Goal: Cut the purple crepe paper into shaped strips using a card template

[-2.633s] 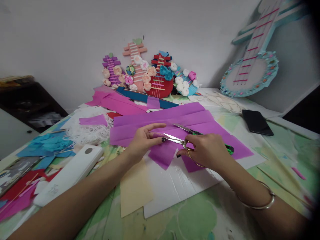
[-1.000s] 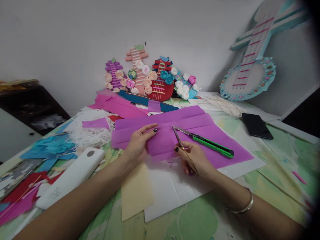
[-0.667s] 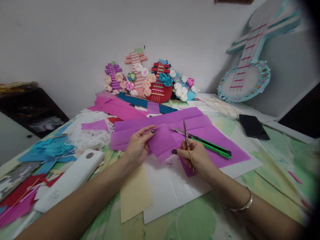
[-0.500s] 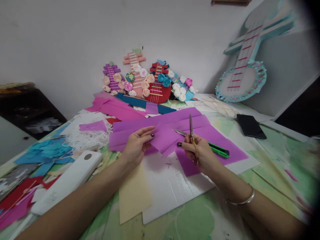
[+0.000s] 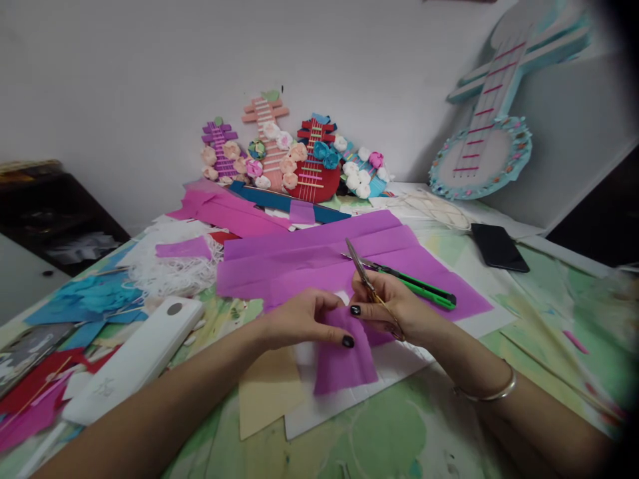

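Observation:
My right hand (image 5: pixel 392 303) is closed round the scissors (image 5: pixel 367 279) with gold-coloured handles, blades pointing up and left. Its thumb also presses the top edge of a small piece of purple crepe paper (image 5: pixel 347 366), which hangs down in front of me. My left hand (image 5: pixel 304 322) is at the paper's left side, thumb across its front and fingers bent behind, partly hidden. Beneath both hands lies a large purple crepe sheet (image 5: pixel 299 256) on a white board (image 5: pixel 309 419). A green box cutter (image 5: pixel 424 289) rests on the sheet, just beyond my right hand.
Decorated toy guitars (image 5: pixel 314 166) lean against the wall, and a larger light-blue one (image 5: pixel 484 140) stands at the right. A black phone (image 5: pixel 499 246) lies right of the sheet. On the left are white shredded strips (image 5: pixel 170 273), a white device (image 5: pixel 140 359) and blue paper (image 5: pixel 94 296).
Both hands have come lower and closer together. The small purple piece moved toward me and now hangs down, its top edge at my right thumb. The scissors have tilted left.

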Demonstrator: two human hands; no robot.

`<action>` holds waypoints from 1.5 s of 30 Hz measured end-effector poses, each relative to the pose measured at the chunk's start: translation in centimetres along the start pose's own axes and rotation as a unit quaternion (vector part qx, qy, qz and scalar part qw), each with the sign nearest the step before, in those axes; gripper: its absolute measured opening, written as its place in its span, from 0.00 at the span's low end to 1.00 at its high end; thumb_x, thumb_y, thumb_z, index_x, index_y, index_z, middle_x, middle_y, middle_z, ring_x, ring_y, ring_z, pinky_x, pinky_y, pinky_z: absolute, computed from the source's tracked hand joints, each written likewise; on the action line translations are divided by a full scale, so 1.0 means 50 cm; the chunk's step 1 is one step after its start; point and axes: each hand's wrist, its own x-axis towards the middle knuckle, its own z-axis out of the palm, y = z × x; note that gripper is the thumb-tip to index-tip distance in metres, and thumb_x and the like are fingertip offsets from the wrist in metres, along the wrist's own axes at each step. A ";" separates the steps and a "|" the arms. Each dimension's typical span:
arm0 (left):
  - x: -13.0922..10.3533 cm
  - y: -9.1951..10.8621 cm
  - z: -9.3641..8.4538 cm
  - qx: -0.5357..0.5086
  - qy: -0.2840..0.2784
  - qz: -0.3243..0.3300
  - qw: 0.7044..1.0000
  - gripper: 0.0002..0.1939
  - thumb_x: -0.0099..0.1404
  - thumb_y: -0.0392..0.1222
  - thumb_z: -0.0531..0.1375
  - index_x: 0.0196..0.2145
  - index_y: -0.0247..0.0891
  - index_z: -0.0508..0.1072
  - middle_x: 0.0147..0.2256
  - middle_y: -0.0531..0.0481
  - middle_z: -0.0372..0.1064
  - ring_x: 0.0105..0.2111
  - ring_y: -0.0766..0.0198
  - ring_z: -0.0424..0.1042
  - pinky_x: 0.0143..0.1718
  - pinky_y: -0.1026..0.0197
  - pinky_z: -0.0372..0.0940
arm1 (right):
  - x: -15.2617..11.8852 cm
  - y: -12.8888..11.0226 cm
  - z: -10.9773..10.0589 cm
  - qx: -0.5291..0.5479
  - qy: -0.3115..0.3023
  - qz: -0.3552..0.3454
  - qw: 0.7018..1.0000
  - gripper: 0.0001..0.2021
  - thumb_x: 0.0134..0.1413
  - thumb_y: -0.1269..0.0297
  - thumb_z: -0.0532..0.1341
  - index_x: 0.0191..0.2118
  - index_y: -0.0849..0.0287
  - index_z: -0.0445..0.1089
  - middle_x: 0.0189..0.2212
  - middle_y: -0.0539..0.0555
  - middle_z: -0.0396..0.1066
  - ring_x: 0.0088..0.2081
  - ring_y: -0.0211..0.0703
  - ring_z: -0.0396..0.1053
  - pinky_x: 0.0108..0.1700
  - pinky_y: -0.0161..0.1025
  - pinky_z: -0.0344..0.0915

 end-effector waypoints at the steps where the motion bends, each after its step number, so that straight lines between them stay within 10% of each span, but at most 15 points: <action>1: -0.002 0.002 0.001 0.008 -0.005 -0.011 1.000 0.09 0.49 0.39 0.70 0.29 0.35 0.77 0.24 0.52 0.71 0.23 0.70 0.67 0.25 0.68 0.62 | 0.000 0.000 0.000 -0.009 0.002 -0.003 1.000 0.17 0.45 0.70 0.68 0.29 0.56 0.55 0.16 0.38 0.51 0.13 0.24 0.46 0.13 0.24 0.41; 9: -0.006 -0.006 0.005 0.007 -0.001 -0.013 1.000 0.03 0.51 0.39 0.69 0.27 0.40 0.81 0.24 0.49 0.75 0.23 0.65 0.71 0.27 0.65 0.66 | -0.005 -0.003 0.014 -0.081 0.031 0.010 0.996 0.17 0.46 0.62 0.68 0.28 0.56 0.55 0.16 0.38 0.51 0.13 0.26 0.48 0.13 0.27 0.45; 18: 0.004 -0.004 -0.013 -0.103 0.140 0.035 0.984 0.09 0.47 0.40 0.71 0.27 0.35 0.80 0.26 0.46 0.75 0.24 0.66 0.72 0.27 0.68 0.65 | 0.007 -0.014 -0.018 -0.085 0.129 -0.041 0.987 0.22 0.46 0.46 0.65 0.35 0.62 0.66 0.23 0.52 0.73 0.13 0.25 0.46 0.14 0.30 0.42; 28: 0.006 -0.004 -0.017 -0.112 0.171 0.049 0.978 0.11 0.47 0.39 0.71 0.30 0.33 0.80 0.29 0.44 0.76 0.26 0.63 0.73 0.29 0.65 0.66 | -0.002 -0.022 0.001 -0.149 0.145 -0.037 0.977 0.20 0.36 0.62 0.73 0.24 0.58 0.58 0.20 0.46 0.68 0.21 0.31 0.62 0.21 0.30 0.56; 33: 0.005 0.000 -0.014 -0.106 0.186 0.053 0.975 0.09 0.49 0.39 0.71 0.29 0.34 0.81 0.28 0.43 0.77 0.24 0.64 0.73 0.26 0.66 0.65 | 0.000 -0.026 -0.002 -0.149 0.175 -0.032 0.973 0.20 0.36 0.61 0.73 0.24 0.57 0.58 0.16 0.42 0.62 0.15 0.27 0.54 0.15 0.29 0.48; 45: 0.011 0.000 -0.024 -0.171 0.384 0.165 0.892 0.15 0.49 0.40 0.72 0.36 0.34 0.80 0.33 0.45 0.78 0.32 0.62 0.76 0.34 0.65 0.70 | 0.001 0.009 0.002 -0.195 0.189 -0.081 0.959 0.20 0.52 0.44 0.61 0.27 0.58 0.61 0.15 0.49 0.68 0.13 0.32 0.58 0.15 0.31 0.54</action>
